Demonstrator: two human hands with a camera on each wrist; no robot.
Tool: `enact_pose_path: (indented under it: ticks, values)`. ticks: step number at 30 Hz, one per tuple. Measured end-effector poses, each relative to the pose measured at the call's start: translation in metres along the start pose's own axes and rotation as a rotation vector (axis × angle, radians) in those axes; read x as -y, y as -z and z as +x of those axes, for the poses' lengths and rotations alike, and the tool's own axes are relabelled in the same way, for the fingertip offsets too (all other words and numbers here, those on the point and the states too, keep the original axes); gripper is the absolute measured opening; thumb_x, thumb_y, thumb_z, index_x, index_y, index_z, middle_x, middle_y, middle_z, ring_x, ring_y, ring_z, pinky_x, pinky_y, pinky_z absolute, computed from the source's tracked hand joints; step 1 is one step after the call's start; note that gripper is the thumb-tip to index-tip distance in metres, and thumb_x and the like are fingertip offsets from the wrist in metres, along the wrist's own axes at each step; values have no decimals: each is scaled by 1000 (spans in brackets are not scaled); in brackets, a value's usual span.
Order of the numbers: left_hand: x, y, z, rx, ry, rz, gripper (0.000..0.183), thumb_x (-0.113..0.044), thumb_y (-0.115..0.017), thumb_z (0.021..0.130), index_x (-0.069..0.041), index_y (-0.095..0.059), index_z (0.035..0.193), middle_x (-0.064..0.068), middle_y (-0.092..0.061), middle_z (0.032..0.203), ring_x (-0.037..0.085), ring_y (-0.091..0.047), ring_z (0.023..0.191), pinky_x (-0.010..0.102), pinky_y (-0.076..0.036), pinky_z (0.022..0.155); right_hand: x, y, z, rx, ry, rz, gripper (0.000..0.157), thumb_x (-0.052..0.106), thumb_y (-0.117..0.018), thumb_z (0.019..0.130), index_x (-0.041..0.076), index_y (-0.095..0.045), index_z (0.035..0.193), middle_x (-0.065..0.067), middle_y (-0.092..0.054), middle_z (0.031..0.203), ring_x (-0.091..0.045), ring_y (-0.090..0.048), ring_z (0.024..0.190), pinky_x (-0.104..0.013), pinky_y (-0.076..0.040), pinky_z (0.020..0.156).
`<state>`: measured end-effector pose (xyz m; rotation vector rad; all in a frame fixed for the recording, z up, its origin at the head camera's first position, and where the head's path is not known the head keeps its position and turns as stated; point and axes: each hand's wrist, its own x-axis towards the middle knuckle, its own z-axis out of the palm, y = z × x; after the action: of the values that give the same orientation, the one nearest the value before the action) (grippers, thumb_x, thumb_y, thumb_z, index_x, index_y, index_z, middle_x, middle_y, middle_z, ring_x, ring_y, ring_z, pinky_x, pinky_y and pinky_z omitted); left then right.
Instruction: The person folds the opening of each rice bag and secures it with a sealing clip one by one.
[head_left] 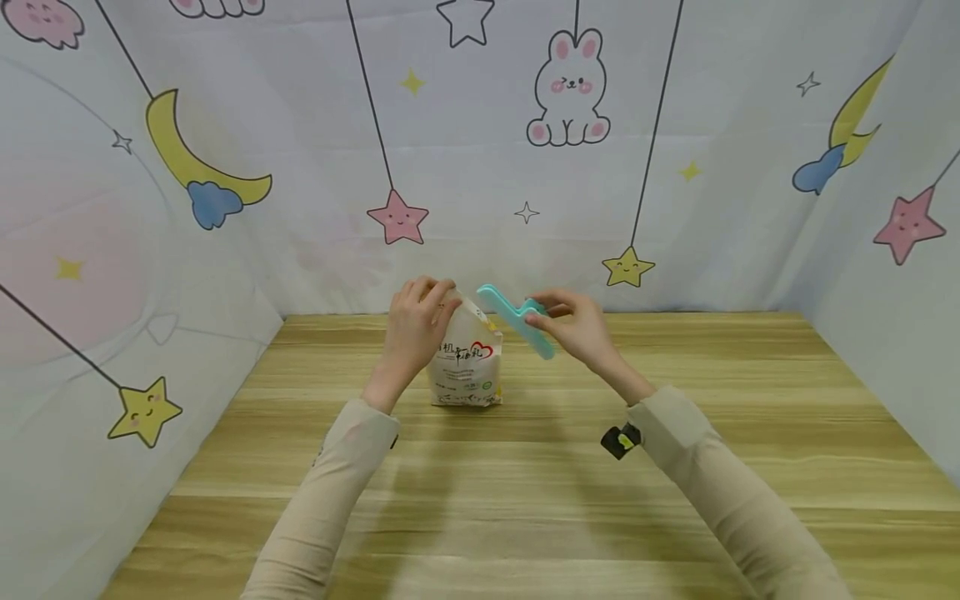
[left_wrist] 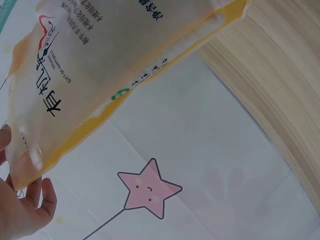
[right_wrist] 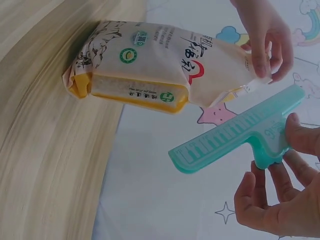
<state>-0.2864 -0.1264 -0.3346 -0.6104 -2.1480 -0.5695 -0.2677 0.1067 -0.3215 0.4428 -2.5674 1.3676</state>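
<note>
A printed packaging bag (head_left: 467,367), off-white with yellow side edges, stands upright on the table. My left hand (head_left: 416,321) pinches its top edge at the left corner between thumb and fingers, as the left wrist view of the bag (left_wrist: 100,65) also shows. To the right of the bag's top, my right hand (head_left: 581,329) holds a turquoise bag clip (head_left: 510,310) by its handle. In the right wrist view the long, ribbed bar of the clip (right_wrist: 225,135) slants beside the bag's top, apart from it. Whether the clip's bars are parted is hard to tell.
The wood-grain table (head_left: 675,500) stretches out around the bag. Close behind it hangs a white curtain (head_left: 487,150) printed with stars, moons and a rabbit, with more cloth at both sides. A small black device (head_left: 620,442) sits at the right wrist.
</note>
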Motion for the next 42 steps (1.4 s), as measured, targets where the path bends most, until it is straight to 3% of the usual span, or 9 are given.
enact_pose_path:
  ticks: [8, 22, 34, 42]
  values:
    - [0, 1, -1, -25, 7, -18, 21, -20, -62, 83, -7, -64, 100, 11, -59, 90, 26, -54, 79, 39, -42, 69, 1, -6, 9, 42, -79, 76, 33, 27, -63, 82, 11, -61, 111, -9, -62, 110, -27, -58, 101, -41, -48, 81]
    - [0, -1, 0, -83, 4, 15, 27, -23, -63, 81, -3, -64, 100, 12, -62, 90, 28, -58, 81, 40, -39, 67, 5, -17, 24, 44, -5, 119, 27, 20, -64, 82, 5, -62, 103, -14, -61, 99, -25, -58, 86, -33, -48, 72]
    - [0, 0, -1, -68, -14, 54, 27, -25, -63, 81, -5, -64, 99, 13, -61, 94, 29, -58, 85, 42, -38, 78, 6, -24, 30, 27, 26, 131, 19, 15, -64, 82, 3, -62, 96, -12, -60, 89, -24, -58, 78, -28, -48, 65]
    - [-1, 0, -2, -71, 1, 73, 29, -27, -63, 80, -6, -64, 100, 12, -61, 94, 29, -55, 85, 42, -36, 73, 4, -27, 33, 16, 41, 133, 16, 14, -64, 81, 3, -62, 92, -11, -59, 86, -27, -58, 76, -25, -46, 64]
